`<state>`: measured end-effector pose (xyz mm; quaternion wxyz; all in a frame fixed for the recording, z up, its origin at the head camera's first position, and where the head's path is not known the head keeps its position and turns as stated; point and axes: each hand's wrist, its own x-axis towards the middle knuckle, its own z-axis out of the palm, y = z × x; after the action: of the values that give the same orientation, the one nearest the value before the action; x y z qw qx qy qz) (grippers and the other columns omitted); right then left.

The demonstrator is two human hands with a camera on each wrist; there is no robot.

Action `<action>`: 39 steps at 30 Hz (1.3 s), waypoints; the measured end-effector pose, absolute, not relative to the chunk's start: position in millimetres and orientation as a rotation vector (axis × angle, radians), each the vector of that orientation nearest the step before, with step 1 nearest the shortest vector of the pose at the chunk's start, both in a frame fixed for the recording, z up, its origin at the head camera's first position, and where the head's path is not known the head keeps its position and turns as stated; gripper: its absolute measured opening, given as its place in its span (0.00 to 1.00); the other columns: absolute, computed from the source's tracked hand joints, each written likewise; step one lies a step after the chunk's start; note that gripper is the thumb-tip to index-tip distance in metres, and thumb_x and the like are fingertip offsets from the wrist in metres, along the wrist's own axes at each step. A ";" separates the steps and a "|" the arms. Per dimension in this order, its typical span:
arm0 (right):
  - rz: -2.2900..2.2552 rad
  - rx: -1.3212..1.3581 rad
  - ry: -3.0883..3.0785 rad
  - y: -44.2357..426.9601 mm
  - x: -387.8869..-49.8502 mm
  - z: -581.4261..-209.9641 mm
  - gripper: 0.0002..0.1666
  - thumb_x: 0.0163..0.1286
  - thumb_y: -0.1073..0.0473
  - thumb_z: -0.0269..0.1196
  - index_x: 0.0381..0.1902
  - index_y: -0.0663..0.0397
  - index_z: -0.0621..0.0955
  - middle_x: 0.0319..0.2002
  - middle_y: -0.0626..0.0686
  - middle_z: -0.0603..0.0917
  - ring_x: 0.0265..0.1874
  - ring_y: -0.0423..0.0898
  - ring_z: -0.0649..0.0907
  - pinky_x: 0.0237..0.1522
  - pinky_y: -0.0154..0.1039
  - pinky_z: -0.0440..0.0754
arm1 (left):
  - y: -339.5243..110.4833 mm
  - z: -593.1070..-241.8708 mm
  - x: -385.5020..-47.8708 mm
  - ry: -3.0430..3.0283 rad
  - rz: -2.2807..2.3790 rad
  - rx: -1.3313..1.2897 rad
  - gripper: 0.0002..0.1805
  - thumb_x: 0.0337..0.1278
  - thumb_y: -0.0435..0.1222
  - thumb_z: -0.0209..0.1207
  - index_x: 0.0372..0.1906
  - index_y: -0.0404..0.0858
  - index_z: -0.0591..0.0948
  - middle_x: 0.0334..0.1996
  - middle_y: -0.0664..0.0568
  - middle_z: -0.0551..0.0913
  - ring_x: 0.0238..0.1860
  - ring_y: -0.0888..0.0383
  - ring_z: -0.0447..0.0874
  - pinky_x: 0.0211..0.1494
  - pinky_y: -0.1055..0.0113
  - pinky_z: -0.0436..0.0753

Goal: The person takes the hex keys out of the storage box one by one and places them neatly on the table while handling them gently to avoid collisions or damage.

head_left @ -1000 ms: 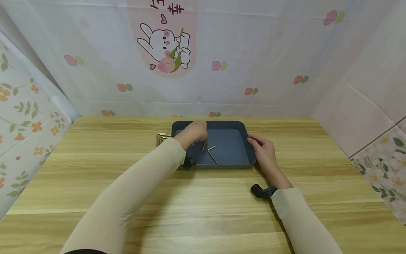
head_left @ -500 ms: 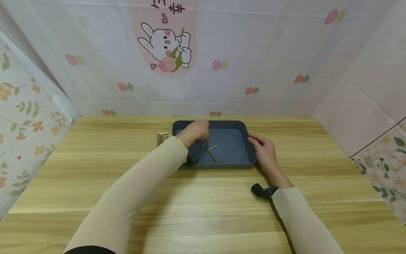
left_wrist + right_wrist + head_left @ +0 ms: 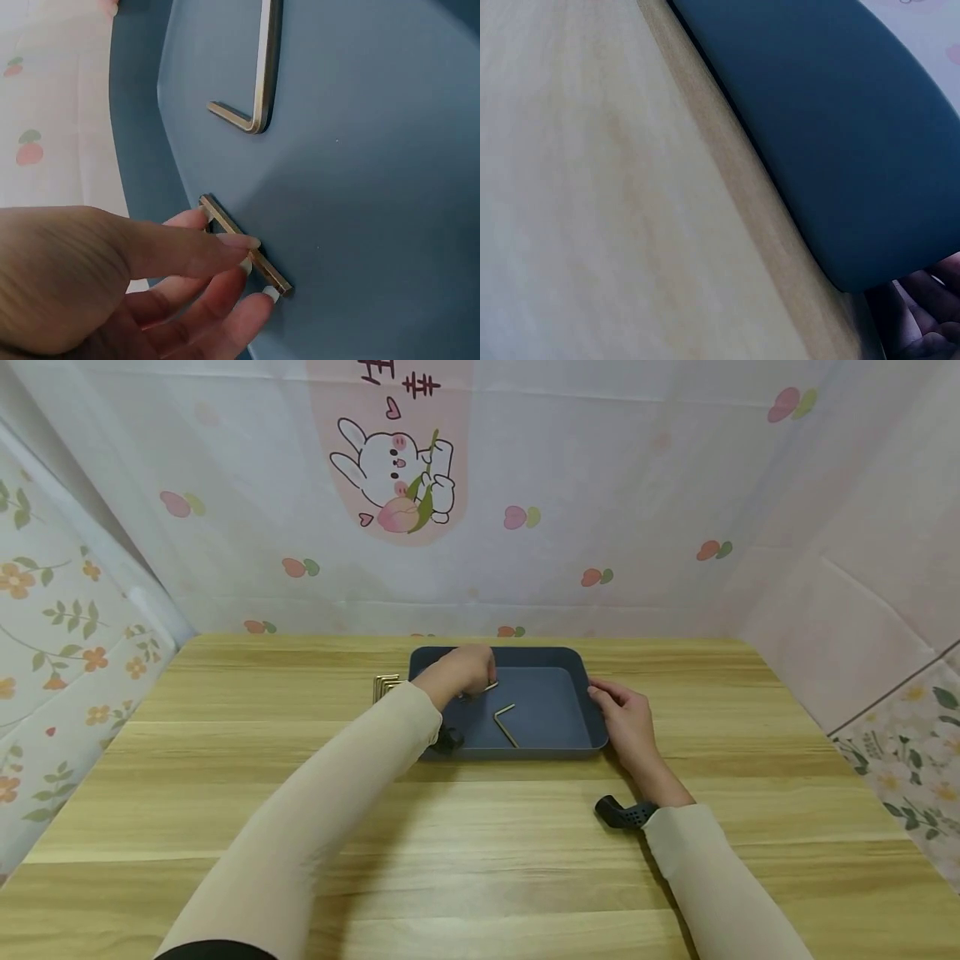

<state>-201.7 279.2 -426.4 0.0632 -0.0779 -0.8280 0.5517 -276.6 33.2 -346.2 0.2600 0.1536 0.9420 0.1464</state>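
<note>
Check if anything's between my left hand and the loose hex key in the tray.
Nothing visible is: in the left wrist view, only tray floor separates your left hand, pinching another hex key, from the loose key.

blue-grey tray (image 3: 551,702), brassy hex keys (image 3: 263,82), cream sleeves (image 3: 330,793), yellow-brown grained table (image 3: 487,852), white fruit-printed cloth (image 3: 600,468)

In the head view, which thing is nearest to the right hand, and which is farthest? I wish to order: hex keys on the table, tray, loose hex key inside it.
1. Tray: its right end is at the right hand.
2. Loose hex key: inside, near the tray's middle.
3. Hex keys on the table: beyond the tray's left end.
</note>
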 end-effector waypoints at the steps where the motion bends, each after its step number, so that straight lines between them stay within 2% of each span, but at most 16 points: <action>1: 1.665 -0.238 -2.504 279.2 -201.8 -426.6 0.26 0.78 0.46 0.57 0.66 0.52 0.79 0.67 0.55 0.79 0.59 0.43 0.78 0.49 0.20 0.75 | 32.2 -346.2 -277.2 2.550 0.408 0.418 0.11 0.69 0.25 0.55 0.48 0.40 0.82 0.54 0.51 0.79 0.30 0.58 0.66 0.28 0.67 0.69; 4: 1.664 -0.245 -2.506 279.1 -202.3 -427.1 0.26 0.78 0.47 0.57 0.66 0.52 0.79 0.67 0.55 0.79 0.56 0.39 0.78 0.48 0.20 0.76 | 30.8 -346.0 -278.5 2.549 0.411 0.443 0.14 0.69 0.25 0.54 0.54 0.38 0.83 0.61 0.48 0.79 0.36 0.57 0.70 0.34 0.67 0.72; 8: 1.665 -0.244 -2.507 279.0 -202.3 -427.4 0.26 0.78 0.46 0.57 0.66 0.52 0.79 0.67 0.55 0.79 0.58 0.41 0.78 0.48 0.20 0.75 | 31.3 -345.5 -278.6 2.571 0.418 0.467 0.13 0.68 0.25 0.55 0.52 0.37 0.83 0.58 0.47 0.80 0.41 0.56 0.71 0.40 0.66 0.74; 12: 1.668 -0.245 -2.498 278.9 -202.5 -427.5 0.26 0.78 0.46 0.58 0.66 0.51 0.80 0.66 0.55 0.80 0.56 0.39 0.79 0.48 0.20 0.76 | 33.7 -346.6 -280.3 2.569 0.429 0.450 0.12 0.66 0.24 0.56 0.49 0.37 0.82 0.54 0.48 0.80 0.36 0.57 0.69 0.34 0.67 0.71; 15: 1.672 -0.252 -2.487 278.8 -203.2 -427.9 0.25 0.77 0.47 0.58 0.66 0.51 0.80 0.66 0.55 0.80 0.52 0.34 0.78 0.48 0.20 0.76 | 35.6 -347.7 -281.6 2.554 0.440 0.417 0.12 0.67 0.23 0.55 0.48 0.38 0.82 0.52 0.49 0.79 0.30 0.57 0.66 0.29 0.67 0.68; 18: 1.670 -0.254 -2.479 278.1 -203.9 -428.0 0.25 0.77 0.48 0.58 0.65 0.52 0.81 0.65 0.55 0.81 0.53 0.35 0.79 0.48 0.19 0.76 | 36.4 -348.8 -282.6 2.545 0.454 0.390 0.11 0.67 0.23 0.55 0.47 0.39 0.82 0.53 0.48 0.79 0.26 0.58 0.66 0.26 0.68 0.68; 26: 1.669 -0.250 -2.476 277.9 -203.7 -427.4 0.24 0.77 0.48 0.58 0.65 0.52 0.80 0.65 0.55 0.81 0.56 0.38 0.79 0.49 0.19 0.76 | 39.3 -349.2 -281.9 2.558 0.405 0.401 0.16 0.68 0.22 0.53 0.53 0.41 0.82 0.61 0.49 0.78 0.35 0.56 0.69 0.26 0.67 0.69; 29: 1.671 -0.252 -2.484 278.1 -203.2 -426.7 0.25 0.78 0.48 0.58 0.66 0.52 0.80 0.66 0.55 0.80 0.58 0.40 0.79 0.49 0.20 0.76 | 39.6 -349.1 -281.2 2.561 0.405 0.395 0.14 0.69 0.24 0.54 0.51 0.41 0.82 0.58 0.49 0.79 0.33 0.56 0.70 0.25 0.67 0.68; 35: 1.683 -0.217 -2.491 279.6 -201.8 -426.6 0.26 0.78 0.48 0.56 0.67 0.53 0.79 0.67 0.56 0.79 0.66 0.49 0.77 0.52 0.21 0.75 | 39.4 -348.1 -278.4 2.578 0.430 0.400 0.08 0.71 0.29 0.55 0.46 0.38 0.83 0.40 0.49 0.79 0.25 0.57 0.69 0.22 0.67 0.68; 39: 1.688 -0.203 -2.492 279.8 -201.7 -427.1 0.26 0.79 0.48 0.56 0.67 0.53 0.78 0.68 0.56 0.78 0.67 0.50 0.77 0.52 0.21 0.75 | 38.0 -346.5 -277.3 2.588 0.434 0.397 0.08 0.70 0.29 0.56 0.46 0.37 0.84 0.40 0.49 0.80 0.24 0.58 0.69 0.22 0.67 0.69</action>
<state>-201.7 279.8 -427.1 0.0624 -0.0670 -0.8245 0.5584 -277.3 38.0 -346.5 0.2412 0.1452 0.9463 0.1588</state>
